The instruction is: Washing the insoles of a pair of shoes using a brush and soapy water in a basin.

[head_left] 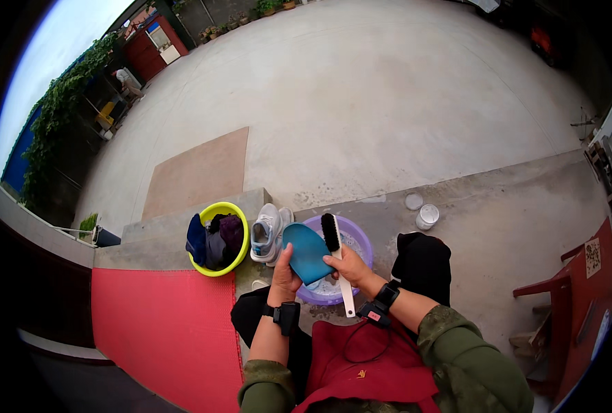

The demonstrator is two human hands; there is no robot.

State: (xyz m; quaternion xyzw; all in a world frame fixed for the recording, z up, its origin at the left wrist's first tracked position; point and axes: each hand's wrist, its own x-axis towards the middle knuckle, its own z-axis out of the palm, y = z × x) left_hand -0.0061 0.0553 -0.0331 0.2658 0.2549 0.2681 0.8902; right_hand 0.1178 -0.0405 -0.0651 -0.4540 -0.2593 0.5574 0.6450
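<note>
Blue insole (306, 252) upright, toe up-left

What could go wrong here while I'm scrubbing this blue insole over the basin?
The blue insole is held at its lower edge by the left hand over the purple basin; it might slip into the water. The brush in the right hand could flick water onto the grey sneakers standing close beside the basin.

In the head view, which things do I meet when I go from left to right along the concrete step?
Red mat → yellow basin of clothes → grey sneaker → blue insole → black-bristled brush → small white jar → red chair.
</note>
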